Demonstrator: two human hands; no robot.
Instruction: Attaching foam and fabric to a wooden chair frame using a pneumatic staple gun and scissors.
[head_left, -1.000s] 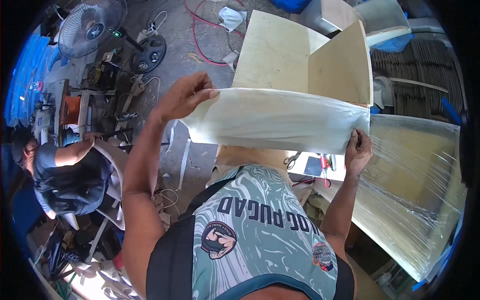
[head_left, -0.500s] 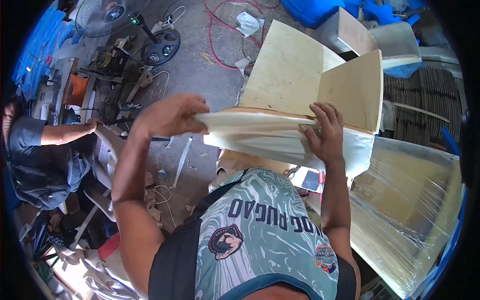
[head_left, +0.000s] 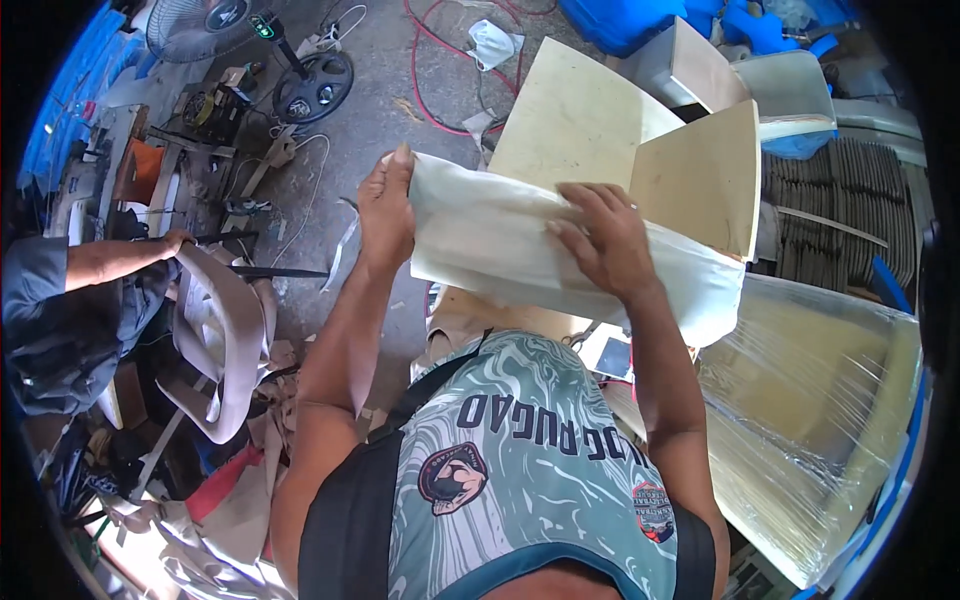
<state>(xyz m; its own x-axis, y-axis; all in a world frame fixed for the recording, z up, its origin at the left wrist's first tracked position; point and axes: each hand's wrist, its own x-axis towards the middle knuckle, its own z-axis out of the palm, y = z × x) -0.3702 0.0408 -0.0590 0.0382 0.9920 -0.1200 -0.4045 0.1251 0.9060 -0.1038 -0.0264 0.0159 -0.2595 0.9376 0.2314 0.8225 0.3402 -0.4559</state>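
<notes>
The left hand (head_left: 388,212) gripped the flexible, off-white rectangular sheet (head_left: 480,228) along the pale, angular plywood frame (head_left: 580,112); the right hand (head_left: 608,240) lay loosely open over the sheet. Even tension seemed best against creases.

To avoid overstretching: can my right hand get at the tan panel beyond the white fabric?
Probably yes: the right hand, on the white fabric, looks close to the tan panel, with nothing visible between.
</notes>
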